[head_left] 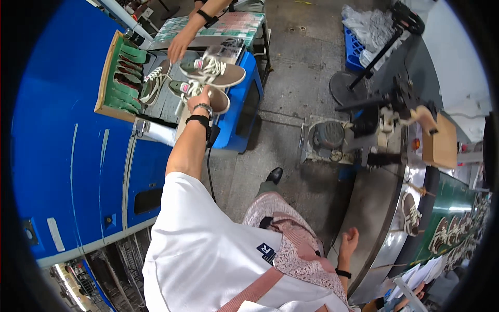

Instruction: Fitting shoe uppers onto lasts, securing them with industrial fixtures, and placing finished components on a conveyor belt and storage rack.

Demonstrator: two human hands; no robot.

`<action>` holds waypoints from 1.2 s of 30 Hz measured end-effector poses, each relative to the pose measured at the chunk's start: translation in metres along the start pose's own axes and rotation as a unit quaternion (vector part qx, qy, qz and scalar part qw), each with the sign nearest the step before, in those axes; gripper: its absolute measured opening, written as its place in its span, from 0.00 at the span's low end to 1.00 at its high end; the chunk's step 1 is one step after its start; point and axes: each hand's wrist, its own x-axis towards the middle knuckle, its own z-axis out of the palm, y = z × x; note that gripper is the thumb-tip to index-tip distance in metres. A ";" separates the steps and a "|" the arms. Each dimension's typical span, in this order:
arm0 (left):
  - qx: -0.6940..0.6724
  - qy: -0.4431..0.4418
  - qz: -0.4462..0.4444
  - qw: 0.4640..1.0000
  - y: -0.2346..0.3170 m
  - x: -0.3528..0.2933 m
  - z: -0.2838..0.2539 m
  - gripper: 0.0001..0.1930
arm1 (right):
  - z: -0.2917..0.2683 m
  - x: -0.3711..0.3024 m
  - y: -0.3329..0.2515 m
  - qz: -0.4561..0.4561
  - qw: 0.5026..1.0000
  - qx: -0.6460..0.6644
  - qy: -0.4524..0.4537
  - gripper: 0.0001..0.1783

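My left hand (199, 100) reaches far forward, its fingers closed on a brown sneaker (219, 100) with white laces and a pale sole. A second brown sneaker (228, 75) lies just beyond it, over the blue stand. Another sneaker (154, 83) rests on the grey surface at the mouth of the blue machine. Low at my right side hangs my right hand (349, 242), beside the conveyor's metal edge; nothing shows in it and its fingers are loosely apart. A co-worker's hand (179, 47) hovers close to the sneakers from the far side.
Left of me stands a large blue machine (67, 130), its opening hung with green flaps (125, 96). A blue plastic stand (244, 104) is ahead. To the right are a motor (328, 136), a black pedestal (345, 88) and a green conveyor (442, 200) bearing several sneakers (410, 213).
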 end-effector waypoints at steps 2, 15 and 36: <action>-0.017 -0.020 -0.067 0.997 0.002 0.030 0.013 0.60 | 0.024 -0.007 -0.020 0.030 0.996 -0.064 -0.049 0.32; -0.237 0.000 -0.021 0.971 -0.061 -0.052 0.000 0.34 | 0.037 0.028 -0.006 0.059 0.988 -0.065 -0.125 0.32; -0.295 -0.774 -0.166 0.536 -0.034 -0.686 0.069 0.25 | -0.088 0.192 -0.237 -0.250 0.950 0.185 -0.018 0.45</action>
